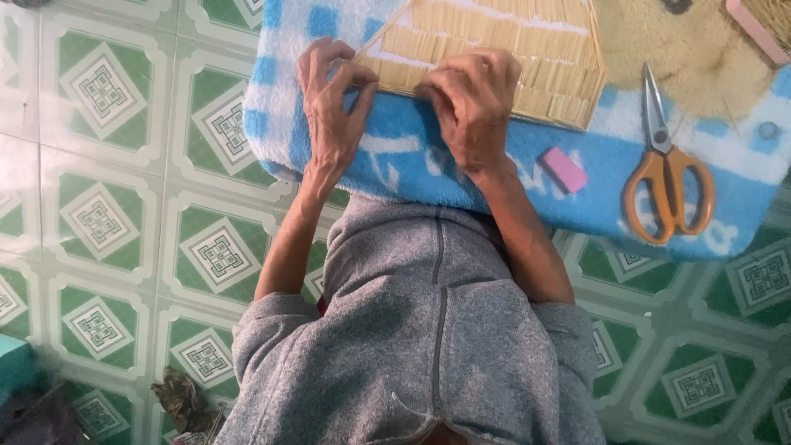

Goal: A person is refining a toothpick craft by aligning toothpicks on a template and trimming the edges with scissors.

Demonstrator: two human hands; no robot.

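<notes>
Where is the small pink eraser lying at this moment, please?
In the head view, the pink eraser lies on the blue blanket, between the right hand and the orange-handled scissors.

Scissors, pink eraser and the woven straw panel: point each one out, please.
scissors (669,177): head view, on the pivot above the orange handles.
pink eraser (564,169): head view, middle of its top face.
woven straw panel (503,49): head view, on its bare woven surface.

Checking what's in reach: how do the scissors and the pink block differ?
The scissors are long, with steel blades and orange handles; the pink block is short, plain and one colour. The scissors lie farther from the right hand; the block lies just beside its wrist. Both rest untouched on the blue blanket.
</notes>
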